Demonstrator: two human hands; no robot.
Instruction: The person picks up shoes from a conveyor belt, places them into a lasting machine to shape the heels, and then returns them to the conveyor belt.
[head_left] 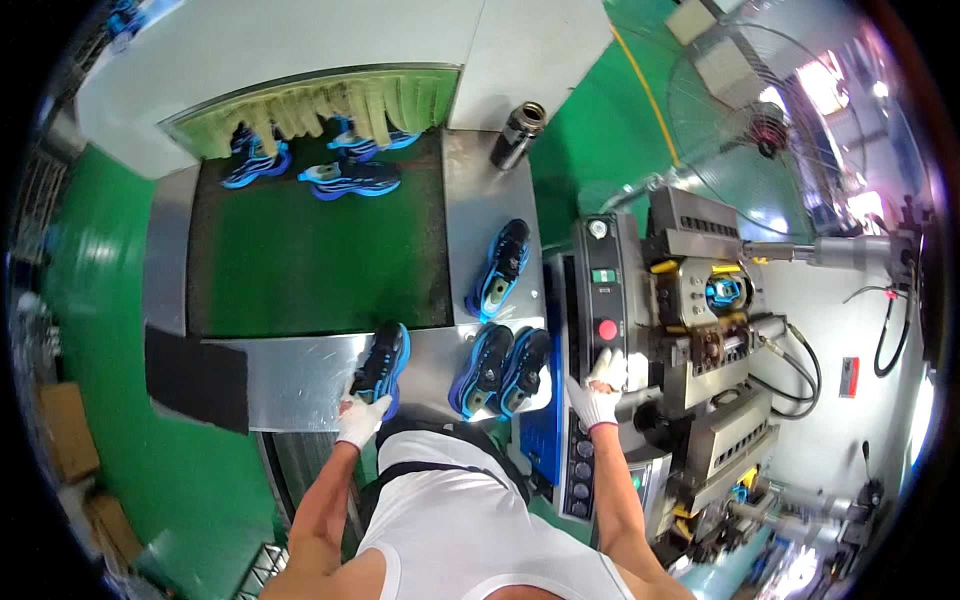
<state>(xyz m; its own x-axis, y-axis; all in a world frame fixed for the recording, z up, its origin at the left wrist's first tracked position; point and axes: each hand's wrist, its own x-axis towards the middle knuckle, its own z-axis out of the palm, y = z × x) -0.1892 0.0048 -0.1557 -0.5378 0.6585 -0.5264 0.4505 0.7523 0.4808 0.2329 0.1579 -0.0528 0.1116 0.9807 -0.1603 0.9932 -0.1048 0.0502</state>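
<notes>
Apparent step: shoe (383, 362) handling
Left hand (362, 418) holds shoe's near end; right hand (601, 388) at panel (604, 300), cannot tell its grip; next move likely needs firm left hold

Both arms come up from the lower edge, bare to the wrist, spread either side of the white-topped torso (465, 530). The gloved left hand (364, 417), left of centre, closes in a grip, its forearm slanting up rightward; the gloved right hand (598, 395), right of centre, points upward, thumb apart.
</notes>
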